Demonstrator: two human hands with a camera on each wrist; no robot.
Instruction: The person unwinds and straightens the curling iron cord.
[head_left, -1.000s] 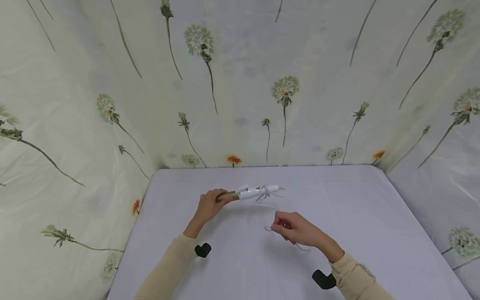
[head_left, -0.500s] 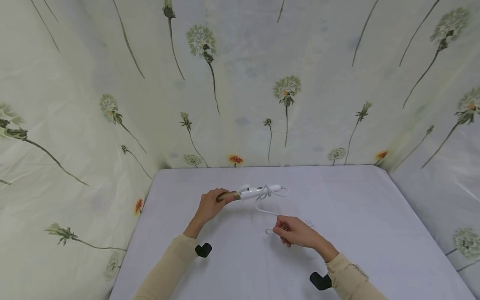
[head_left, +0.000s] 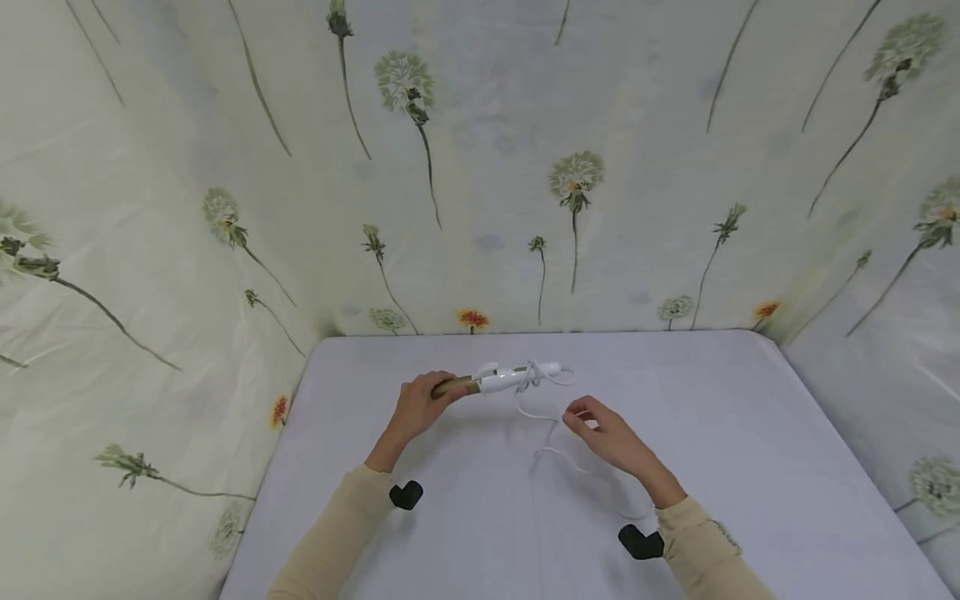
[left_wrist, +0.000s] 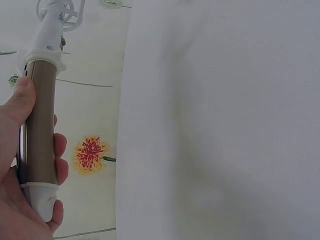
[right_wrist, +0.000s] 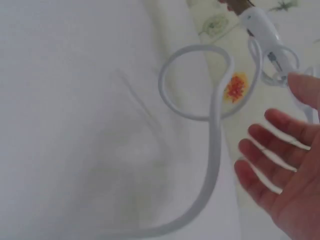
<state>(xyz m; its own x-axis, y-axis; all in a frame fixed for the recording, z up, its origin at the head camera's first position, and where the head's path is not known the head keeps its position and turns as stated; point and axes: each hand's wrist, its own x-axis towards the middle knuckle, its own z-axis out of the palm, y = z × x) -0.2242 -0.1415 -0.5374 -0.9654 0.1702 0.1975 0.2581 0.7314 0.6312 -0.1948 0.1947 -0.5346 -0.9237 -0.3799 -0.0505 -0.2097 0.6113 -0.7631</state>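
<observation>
My left hand [head_left: 422, 408] grips a curling iron [head_left: 504, 381] by its gold barrel, holding it raised over the table with the white handle toward the right. In the left wrist view the thumb lies along the barrel [left_wrist: 42, 125] and the fingers wrap behind it. Loops of white cord [right_wrist: 215, 140] are wound round the handle, and a loose length hangs down in curves toward the tabletop. Beside that hanging length is my right hand [head_left: 611, 440], fingers relaxed and spread in the right wrist view, with nothing in its grasp.
A white-covered table [head_left: 720, 417] lies under both hands. Behind and at the sides hangs a flower-printed curtain [head_left: 480, 167]. Small black angular pieces show by the left sleeve [head_left: 330, 533] and the right sleeve [head_left: 705, 546].
My right hand has let go of the cord and moved up and slightly right. The cord now hangs in loose curves. My left hand and the curling iron have hardly moved.
</observation>
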